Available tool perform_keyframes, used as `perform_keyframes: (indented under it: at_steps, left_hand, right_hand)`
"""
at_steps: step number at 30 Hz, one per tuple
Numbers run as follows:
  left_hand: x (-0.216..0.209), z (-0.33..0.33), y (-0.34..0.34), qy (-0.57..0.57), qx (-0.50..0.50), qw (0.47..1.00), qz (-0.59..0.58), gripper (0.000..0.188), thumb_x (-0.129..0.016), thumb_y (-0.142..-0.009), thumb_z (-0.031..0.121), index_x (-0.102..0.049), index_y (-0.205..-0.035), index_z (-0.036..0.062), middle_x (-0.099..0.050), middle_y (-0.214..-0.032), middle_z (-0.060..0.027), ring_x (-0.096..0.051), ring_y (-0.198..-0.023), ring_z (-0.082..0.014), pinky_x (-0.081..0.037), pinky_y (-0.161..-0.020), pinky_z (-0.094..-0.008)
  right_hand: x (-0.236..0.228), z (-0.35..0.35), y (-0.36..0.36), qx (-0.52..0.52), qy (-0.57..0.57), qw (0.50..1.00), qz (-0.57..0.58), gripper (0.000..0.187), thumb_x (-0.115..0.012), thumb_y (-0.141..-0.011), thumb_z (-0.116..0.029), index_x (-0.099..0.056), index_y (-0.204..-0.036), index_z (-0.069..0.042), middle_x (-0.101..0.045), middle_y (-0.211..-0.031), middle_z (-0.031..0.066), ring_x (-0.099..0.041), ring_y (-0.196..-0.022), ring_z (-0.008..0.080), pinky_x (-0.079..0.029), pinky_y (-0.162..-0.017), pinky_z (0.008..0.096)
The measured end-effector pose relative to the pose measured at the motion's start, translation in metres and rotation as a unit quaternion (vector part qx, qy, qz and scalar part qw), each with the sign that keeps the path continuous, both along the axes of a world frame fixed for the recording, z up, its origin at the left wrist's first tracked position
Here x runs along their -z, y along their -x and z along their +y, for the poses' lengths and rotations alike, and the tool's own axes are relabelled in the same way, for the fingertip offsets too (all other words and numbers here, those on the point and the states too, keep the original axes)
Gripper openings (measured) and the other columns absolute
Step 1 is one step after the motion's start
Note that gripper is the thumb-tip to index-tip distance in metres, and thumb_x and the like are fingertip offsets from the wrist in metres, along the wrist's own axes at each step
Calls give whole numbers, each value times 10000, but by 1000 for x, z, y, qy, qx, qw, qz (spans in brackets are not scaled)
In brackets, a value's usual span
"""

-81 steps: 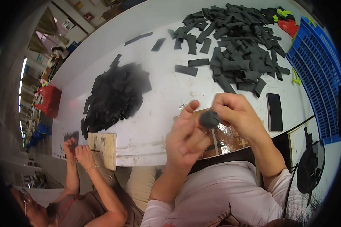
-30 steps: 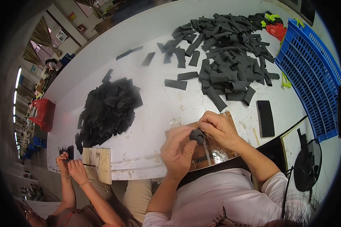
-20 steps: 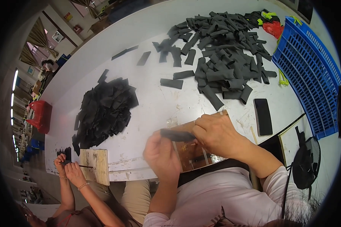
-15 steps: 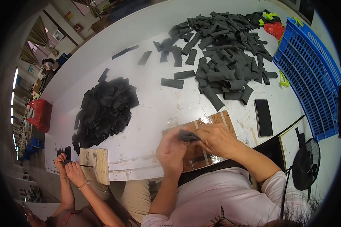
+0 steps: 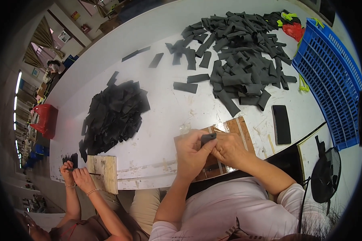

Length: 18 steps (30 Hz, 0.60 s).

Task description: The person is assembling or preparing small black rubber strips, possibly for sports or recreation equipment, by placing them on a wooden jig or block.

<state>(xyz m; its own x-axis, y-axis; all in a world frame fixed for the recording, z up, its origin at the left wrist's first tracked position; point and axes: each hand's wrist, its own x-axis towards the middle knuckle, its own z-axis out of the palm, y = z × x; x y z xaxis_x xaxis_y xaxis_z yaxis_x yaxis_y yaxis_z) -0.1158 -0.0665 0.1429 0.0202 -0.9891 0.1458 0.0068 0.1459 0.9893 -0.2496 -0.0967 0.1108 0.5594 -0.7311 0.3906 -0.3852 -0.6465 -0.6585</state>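
Note:
Above a brown board (image 5: 243,134) at the table's near edge, both of my hands meet around a small dark grey fabric piece (image 5: 207,139). It looks folded or rolled into a short tube, its end facing up. My left hand (image 5: 190,157) is closed on the piece, the thumb pressed along its near side. Against the other side, my right hand (image 5: 231,150) is closed too, its fingers bent at the piece's lower part. The right fingertips are partly hidden, as is the fabric's lower end.
A large heap of grey fabric tubes (image 5: 245,66) lies at the back; flat dark pieces (image 5: 112,114) are piled left. A phone (image 5: 281,125), blue crate (image 5: 330,84) and black mesh bag (image 5: 326,176) are on the right. A co-worker's hands (image 5: 78,176) work near a pale board (image 5: 104,170).
My left hand has moved right and closed on the fabric piece, which now stands more upright and narrower. My two hands are closer together. The view has shifted slightly.

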Motion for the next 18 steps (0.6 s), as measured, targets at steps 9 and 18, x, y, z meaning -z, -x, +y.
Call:
perform_keyframes:
  at_steps: [9,18]
  left_hand:
    - [13,8,0,49,-33,998,-10,108,-588,-742,-19,-563,-845,-42,-561,-816,-50,-499,-737,-96,-410,-673,-220]
    - [14,15,4,111,-81,989,61,194,-544,-816,85,-547,-955,-51,-589,-864,-126,-546,-791,-174,-442,-716,-280]
  right_hand:
    - [1,1,-5,17,77,995,-53,109,-589,-718,-124,-531,-717,-33,-516,-625,87,-520,-559,267,-418,-473,351]
    - [-22,0,0,1,54,998,-34,144,-603,-701,-121,-550,-808,-41,-521,-628,84,-528,-605,270,-422,-502,346]
